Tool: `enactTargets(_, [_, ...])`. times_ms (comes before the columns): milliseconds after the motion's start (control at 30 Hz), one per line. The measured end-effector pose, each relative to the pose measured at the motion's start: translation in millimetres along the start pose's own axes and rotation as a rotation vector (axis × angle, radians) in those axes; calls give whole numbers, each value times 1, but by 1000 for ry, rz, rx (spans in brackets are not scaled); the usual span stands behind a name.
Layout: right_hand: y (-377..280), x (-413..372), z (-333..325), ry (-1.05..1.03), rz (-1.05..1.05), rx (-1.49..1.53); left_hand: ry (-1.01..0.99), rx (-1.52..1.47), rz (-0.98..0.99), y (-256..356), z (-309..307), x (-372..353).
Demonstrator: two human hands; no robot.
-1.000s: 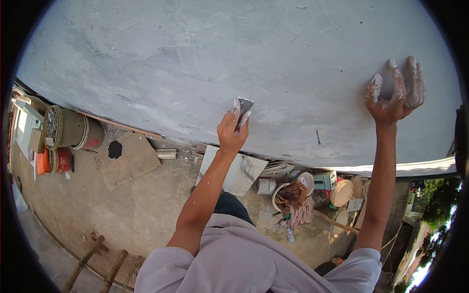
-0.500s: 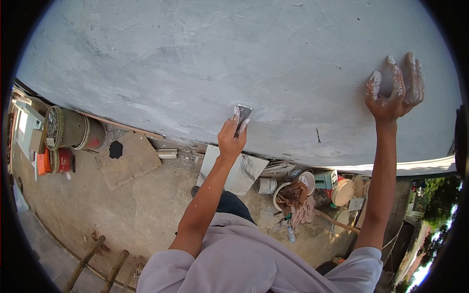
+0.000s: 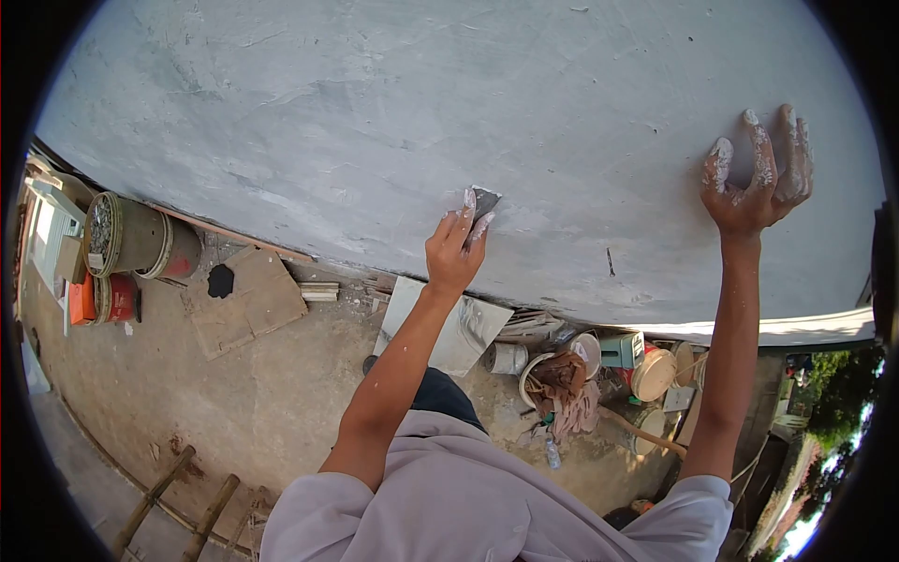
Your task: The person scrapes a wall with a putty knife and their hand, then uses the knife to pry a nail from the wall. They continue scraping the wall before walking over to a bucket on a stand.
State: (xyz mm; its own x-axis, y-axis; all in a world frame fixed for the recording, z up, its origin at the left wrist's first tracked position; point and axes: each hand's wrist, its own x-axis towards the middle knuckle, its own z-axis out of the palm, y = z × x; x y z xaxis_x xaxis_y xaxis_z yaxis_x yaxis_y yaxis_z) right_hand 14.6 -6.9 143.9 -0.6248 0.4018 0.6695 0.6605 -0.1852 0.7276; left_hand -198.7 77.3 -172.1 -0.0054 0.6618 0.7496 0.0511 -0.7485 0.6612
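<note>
Grey-white plaster covers the wall point(image 3: 375, 140) in front of me. My left hand point(image 3: 456, 245) is closed on a small dark scraper point(image 3: 485, 202), whose edge lies against the wall. White paste coats the fingertips of that hand. Farther right, my right hand point(image 3: 757, 183) rests on the wall with its fingers spread and holds nothing. Its fingers are also smeared with white.
Buckets point(image 3: 126, 239) stand at the left beside a flattened cardboard sheet point(image 3: 245, 304). Below the wall are a marble-patterned panel point(image 3: 449, 328), a bucket with brown cloth point(image 3: 560, 375) and a plastic bottle point(image 3: 552, 454). Wooden poles point(image 3: 211, 515) show at the lower left.
My left hand has moved slightly right and up along the wall with the scraper, which is now tilted more to the right. My right hand has stayed in place.
</note>
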Motion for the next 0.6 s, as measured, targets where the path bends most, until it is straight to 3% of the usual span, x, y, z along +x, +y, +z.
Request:
enactTargets(400, [4, -9, 8, 56, 50, 59, -85, 20, -198, 3, -8, -24])
enactTargets(600, [3, -5, 10, 93, 51, 77, -80, 12, -191, 5, -7, -19])
